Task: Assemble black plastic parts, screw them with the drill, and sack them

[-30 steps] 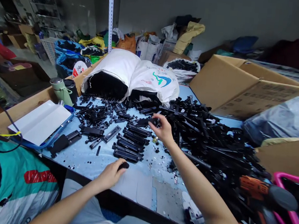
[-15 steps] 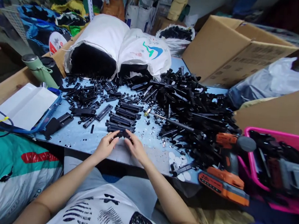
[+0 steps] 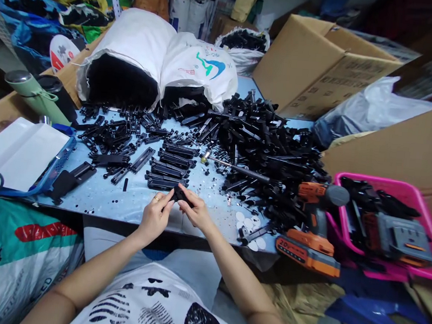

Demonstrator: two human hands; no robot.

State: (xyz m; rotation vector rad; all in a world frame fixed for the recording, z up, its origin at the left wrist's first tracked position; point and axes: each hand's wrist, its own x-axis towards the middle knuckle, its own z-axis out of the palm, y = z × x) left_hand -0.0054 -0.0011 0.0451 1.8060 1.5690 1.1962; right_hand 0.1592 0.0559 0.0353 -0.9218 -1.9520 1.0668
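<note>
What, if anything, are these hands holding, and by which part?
A small black plastic-looking part: the left hand holds its left side, the right hand its right. Its full shape is hidden.

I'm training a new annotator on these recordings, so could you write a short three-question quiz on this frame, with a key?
1. True or false: the left hand and right hand meet at a black part.
2. Which is nearest the pink basket? A) drill B) bottle C) white sack
3. Fill in: the paper at the table's left end lies on a tray coloured ____.

Key: 1. True. 2. A. 3. Blue.
</note>
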